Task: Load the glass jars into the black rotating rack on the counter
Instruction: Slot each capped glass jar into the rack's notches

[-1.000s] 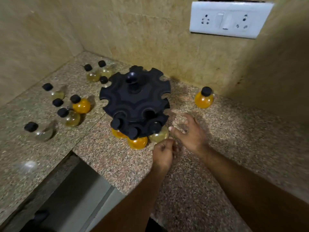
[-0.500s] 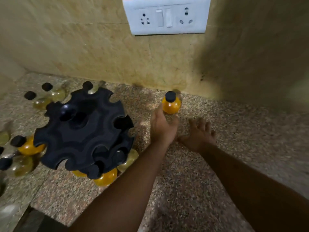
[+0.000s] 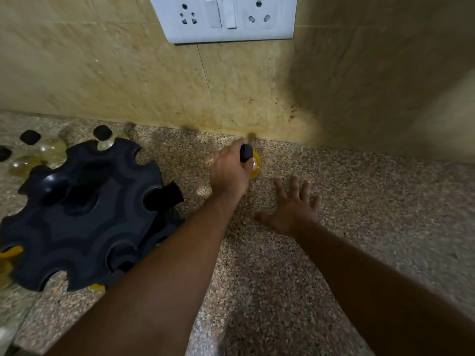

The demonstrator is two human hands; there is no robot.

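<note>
Surface [image 3: 359,201]: speckled brown granite, running back to a beige tiled wall [image 3: 128,86].
Left side: black rack [image 3: 84,217] stands on it.
Behind the rack: pale jars [image 3: 51,147] with black caps, close to the wall.
Near the wall: orange jar [image 3: 256,164], gripped by the left hand [image 3: 228,173]; contact with the stone unclear.
Right hand [image 3: 293,209]: palm down on it, fingers spread.

orange jar [image 3: 257,163]: mostly behind left hand [image 3: 228,173] | socket plate [image 3: 279,32]: cropped at top
</note>
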